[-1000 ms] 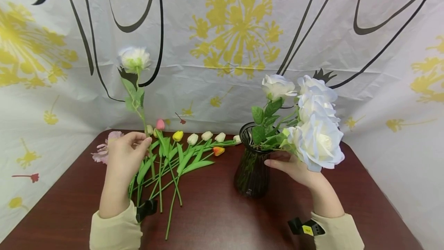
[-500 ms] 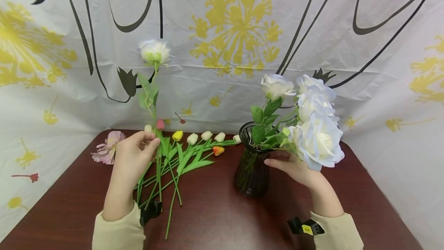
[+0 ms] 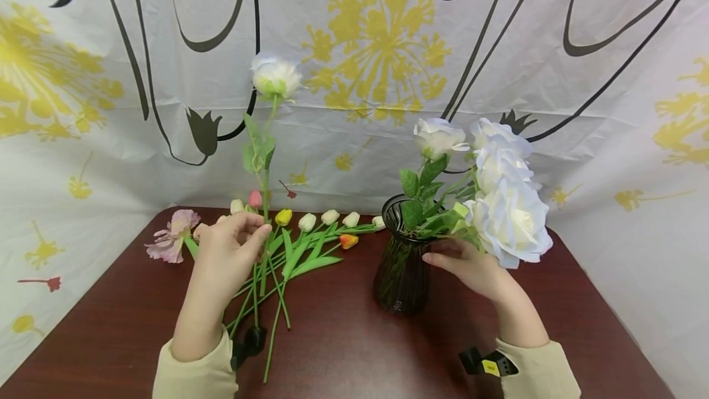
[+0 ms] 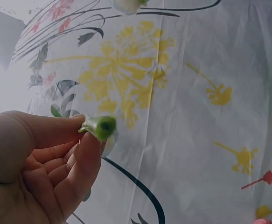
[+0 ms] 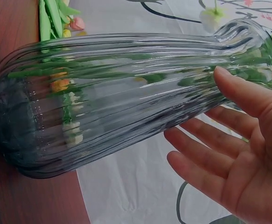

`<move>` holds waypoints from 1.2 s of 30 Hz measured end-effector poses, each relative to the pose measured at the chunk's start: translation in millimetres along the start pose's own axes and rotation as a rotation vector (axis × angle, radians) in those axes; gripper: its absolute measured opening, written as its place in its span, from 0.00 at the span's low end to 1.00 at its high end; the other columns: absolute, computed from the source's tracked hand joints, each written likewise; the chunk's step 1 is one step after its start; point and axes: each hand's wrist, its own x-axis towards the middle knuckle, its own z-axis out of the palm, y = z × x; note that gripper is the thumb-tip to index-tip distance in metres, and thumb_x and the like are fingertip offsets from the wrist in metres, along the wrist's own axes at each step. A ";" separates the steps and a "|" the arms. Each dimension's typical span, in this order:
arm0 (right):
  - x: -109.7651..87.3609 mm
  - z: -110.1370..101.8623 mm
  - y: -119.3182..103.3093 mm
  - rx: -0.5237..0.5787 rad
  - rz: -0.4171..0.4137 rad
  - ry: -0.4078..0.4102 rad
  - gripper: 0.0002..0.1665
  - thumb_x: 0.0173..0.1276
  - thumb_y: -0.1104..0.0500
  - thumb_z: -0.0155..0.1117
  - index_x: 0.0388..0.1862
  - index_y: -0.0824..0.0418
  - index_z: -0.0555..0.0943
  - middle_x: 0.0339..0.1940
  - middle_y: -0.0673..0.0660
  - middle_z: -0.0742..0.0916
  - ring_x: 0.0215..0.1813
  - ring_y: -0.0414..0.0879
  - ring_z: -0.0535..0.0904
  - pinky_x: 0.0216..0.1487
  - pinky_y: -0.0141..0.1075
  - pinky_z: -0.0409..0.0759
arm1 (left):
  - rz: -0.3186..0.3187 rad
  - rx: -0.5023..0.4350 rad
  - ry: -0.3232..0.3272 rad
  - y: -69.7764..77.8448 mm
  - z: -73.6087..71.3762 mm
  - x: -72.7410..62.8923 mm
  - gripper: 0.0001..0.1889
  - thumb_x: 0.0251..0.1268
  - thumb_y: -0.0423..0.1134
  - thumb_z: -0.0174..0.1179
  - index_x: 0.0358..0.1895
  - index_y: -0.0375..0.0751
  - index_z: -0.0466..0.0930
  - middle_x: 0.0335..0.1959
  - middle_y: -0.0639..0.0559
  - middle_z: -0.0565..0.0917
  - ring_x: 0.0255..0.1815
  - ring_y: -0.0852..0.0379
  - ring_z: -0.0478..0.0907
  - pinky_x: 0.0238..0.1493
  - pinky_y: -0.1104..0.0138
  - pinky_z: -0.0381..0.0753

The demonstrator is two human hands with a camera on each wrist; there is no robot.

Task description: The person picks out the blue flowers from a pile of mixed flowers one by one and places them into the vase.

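My left hand pinches the stem of a pale blue-white artificial rose between thumb and fingers. The rose stands upright above the left part of the table, its stem passing in front of the tulips. In the left wrist view, the cut end of the green stem points at the camera. My right hand holds a dark ribbed glass vase near its neck, thumb on the near side and fingers behind. Several more blue-white roses lean out of the vase, mostly to the right.
Several artificial tulips, white, yellow, pink and orange, lie with crossed stems between my left hand and the vase. A pink-purple flower lies at the far left of the brown table. Behind hangs a white patterned cloth.
My left hand has moved rightward with the upright rose, from near the purple flower to in front of the tulips. The right hand and vase have stayed almost still.
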 end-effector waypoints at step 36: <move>6.7 1.6 10.8 -0.122 -0.355 0.162 0.27 0.73 0.53 0.58 0.61 0.71 0.72 0.59 0.68 0.77 0.61 0.62 0.71 0.54 0.59 0.70 | 0.168 -0.145 -0.111 23.6 18.2 -10.7 0.04 0.59 0.25 0.64 0.34 0.36 0.82 0.21 0.56 0.80 0.20 0.64 0.76 0.22 0.69 0.75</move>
